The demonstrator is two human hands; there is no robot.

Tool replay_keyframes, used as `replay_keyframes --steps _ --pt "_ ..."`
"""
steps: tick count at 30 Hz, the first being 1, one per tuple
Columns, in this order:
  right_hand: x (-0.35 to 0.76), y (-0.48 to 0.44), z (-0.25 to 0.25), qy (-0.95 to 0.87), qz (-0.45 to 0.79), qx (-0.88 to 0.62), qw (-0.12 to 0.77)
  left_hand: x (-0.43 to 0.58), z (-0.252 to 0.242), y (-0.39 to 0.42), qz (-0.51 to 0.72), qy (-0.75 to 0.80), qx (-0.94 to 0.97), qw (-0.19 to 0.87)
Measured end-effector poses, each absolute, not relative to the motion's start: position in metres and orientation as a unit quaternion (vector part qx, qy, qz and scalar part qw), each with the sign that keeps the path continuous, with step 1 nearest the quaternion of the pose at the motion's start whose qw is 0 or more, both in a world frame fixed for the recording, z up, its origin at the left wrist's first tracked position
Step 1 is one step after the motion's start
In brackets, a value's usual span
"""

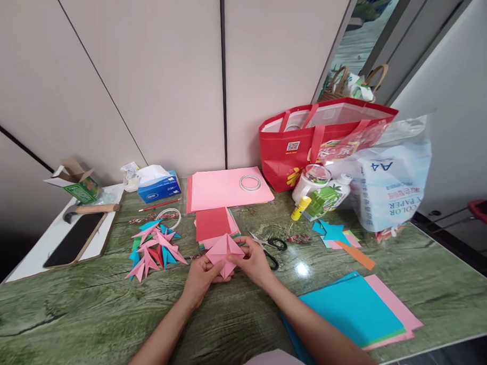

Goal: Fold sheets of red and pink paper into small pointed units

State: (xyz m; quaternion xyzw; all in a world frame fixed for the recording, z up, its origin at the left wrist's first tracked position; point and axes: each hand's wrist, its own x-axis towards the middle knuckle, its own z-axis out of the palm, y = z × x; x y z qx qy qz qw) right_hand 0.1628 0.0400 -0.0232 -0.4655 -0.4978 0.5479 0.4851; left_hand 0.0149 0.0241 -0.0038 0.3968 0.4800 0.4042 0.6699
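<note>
A creased pink paper (226, 251) with pointed corners is held above the table between my two hands. My left hand (203, 277) pinches its lower left side, with fingers partly beneath it. At its right side my right hand (253, 260) grips it between thumb and fingers. Just behind the paper lies a stack of small red squares (212, 224) with other colours under it. Black-handled scissors (276, 244) rest beside my right hand. To the left sits a pile of folded pink, blue and red paper pieces (155, 248).
Blue and pink sheets (353, 309) lie at the right front. Behind are large pink sheets (227, 187), a tissue box (159, 187), a red bag (284, 152), a plastic paper bag (387, 182) and a glue stick (300, 208). A hammer (94, 208) and phone (76, 240) are at left.
</note>
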Motion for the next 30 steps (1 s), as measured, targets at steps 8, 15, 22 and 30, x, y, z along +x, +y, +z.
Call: replay_keyframes --steps 8,15,22,30 --pt "0.1596 0.0389 -0.0289 -0.505 0.527 -0.478 0.489 0.0157 -0.0037 0.0232 0.409 0.473 0.39 0.676" --pt "0.1576 0.0384 -0.0275 -0.507 0.514 -0.487 0.492 0.0161 -0.0032 0.0237 0.409 0.482 0.386 0.672" --pt "0.157 0.0381 -0.0294 -0.514 0.496 -0.491 0.499 0.0163 -0.0016 0.0238 0.407 0.477 0.383 0.679" --pt "0.1568 0.0371 -0.0263 -0.542 0.464 -0.509 0.482 0.0158 -0.0047 0.023 0.415 0.466 0.385 0.68"
